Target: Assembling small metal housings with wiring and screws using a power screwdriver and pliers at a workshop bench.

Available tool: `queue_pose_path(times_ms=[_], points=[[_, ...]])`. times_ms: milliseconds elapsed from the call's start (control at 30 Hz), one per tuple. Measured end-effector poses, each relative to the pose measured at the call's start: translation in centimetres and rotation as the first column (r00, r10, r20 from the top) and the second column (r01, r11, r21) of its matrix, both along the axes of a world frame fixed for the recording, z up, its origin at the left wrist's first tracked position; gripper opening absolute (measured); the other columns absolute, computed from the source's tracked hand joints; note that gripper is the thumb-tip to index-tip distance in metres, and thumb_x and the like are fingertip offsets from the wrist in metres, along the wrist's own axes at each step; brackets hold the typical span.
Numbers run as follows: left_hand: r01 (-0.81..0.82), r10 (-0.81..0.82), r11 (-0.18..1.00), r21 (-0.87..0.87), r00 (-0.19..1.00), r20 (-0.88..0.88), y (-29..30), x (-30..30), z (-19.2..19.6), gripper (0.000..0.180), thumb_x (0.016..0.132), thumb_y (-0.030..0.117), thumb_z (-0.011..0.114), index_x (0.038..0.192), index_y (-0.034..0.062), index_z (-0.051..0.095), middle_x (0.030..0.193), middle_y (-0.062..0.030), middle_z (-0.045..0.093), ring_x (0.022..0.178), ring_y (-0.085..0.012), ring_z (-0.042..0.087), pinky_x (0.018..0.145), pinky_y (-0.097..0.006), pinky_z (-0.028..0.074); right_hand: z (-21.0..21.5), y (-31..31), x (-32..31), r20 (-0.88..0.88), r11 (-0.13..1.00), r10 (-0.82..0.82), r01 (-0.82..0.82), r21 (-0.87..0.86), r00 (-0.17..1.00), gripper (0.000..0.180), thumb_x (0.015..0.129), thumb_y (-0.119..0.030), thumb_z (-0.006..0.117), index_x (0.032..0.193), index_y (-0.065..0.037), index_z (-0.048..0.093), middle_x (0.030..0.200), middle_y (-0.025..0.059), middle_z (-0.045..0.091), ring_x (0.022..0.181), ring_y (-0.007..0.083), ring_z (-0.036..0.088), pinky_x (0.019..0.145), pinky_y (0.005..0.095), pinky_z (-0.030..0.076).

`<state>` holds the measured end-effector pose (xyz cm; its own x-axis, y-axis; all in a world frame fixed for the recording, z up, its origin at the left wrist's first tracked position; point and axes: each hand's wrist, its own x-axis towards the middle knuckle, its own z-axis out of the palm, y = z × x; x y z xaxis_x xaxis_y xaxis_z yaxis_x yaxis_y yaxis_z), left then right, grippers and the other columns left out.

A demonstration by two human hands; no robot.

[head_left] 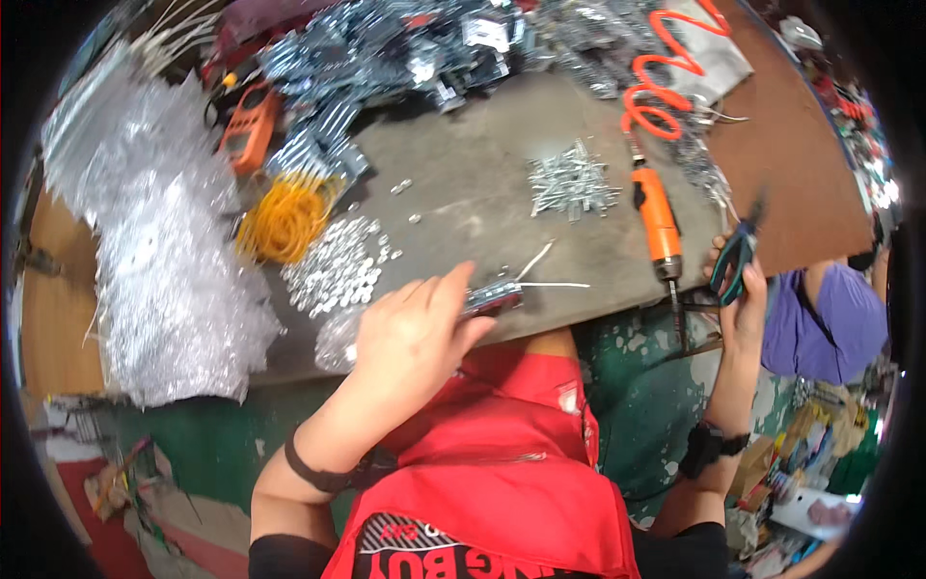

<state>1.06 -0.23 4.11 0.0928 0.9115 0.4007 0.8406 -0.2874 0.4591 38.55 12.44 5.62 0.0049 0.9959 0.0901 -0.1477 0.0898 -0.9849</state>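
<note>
My left hand [410,333] is at the table's front edge, its index finger and thumb closed around the end of a small shiny metal part [497,295]. Two white wires [552,284] stick out from that part to the right. Over the right corner of the table, my right hand [741,294] grips pliers [736,259] with dark and teal handles, their jaws pointing up and away. Left of the pliers lies an orange power screwdriver [657,217], its bit reaching past the table edge. Small silver nuts or washers [338,265] are heaped beside my left hand.
A pile of screws [574,181] lies mid-table. Metal parts [386,58] are heaped at the back. Yellow rubber bands [285,217], an orange handheld device [251,125] and clear plastic wrap [174,241] are at left. A coiled orange hose [656,96] runs to the screwdriver.
</note>
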Motion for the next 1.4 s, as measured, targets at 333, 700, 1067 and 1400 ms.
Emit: queue_pose_path(times_ms=[333,700,1067,1400], points=[[-0.028,0.03,0.999,-0.036,0.999,0.043,-0.5,-0.2,-0.2,0.05,0.069,0.019,0.081,0.111,0.0036,0.059,0.07,-0.0105,0.061,0.062,-0.029,0.06,0.055,-0.038,0.047,4.6,-2.7,-11.8,0.903,0.694,0.189,-0.703,0.156,0.387,0.067,0.051,0.0,0.056,0.118,-0.003,0.06,0.086,0.0141,0.056,0.074,0.0313,0.055,0.068,0.0339,0.045],[0.054,-0.053,0.998,-0.036,0.998,0.033,-0.1,-0.6,-0.1,0.036,0.068,0.021,0.08,0.092,0.0025,0.061,0.069,-0.0095,0.059,0.06,-0.0272,0.057,0.054,-0.037,0.046,6.5,-0.4,-13.1,0.965,0.587,0.216,-0.81,-0.007,0.148,0.057,0.053,-0.006,0.066,0.11,-0.005,0.064,0.074,0.0103,0.053,0.065,0.0315,0.054,0.057,0.0399,0.044],[0.052,-0.051,0.996,-0.075,0.998,0.023,-0.5,-0.5,0.3,0.037,0.065,0.018,0.081,0.092,0.0018,0.061,0.074,-0.0102,0.062,0.064,-0.0269,0.059,0.057,-0.037,0.048,6.0,0.3,-13.8,0.946,0.509,0.307,-0.858,-0.067,0.108,0.052,0.057,-0.011,0.07,0.108,-0.003,0.064,0.071,0.0101,0.05,0.062,0.0297,0.053,0.055,0.0381,0.042],[-0.015,0.017,1.0,-0.025,0.998,0.059,-0.1,0.7,-0.1,0.038,0.063,0.016,0.081,0.093,0.0016,0.062,0.076,-0.011,0.066,0.066,-0.0278,0.064,0.057,-0.037,0.05,4.2,-1.2,-13.9,0.956,0.603,0.241,-0.798,-0.012,0.168,0.05,0.063,-0.015,0.076,0.11,-0.006,0.065,0.071,0.0088,0.052,0.062,0.0275,0.054,0.055,0.0373,0.043]])
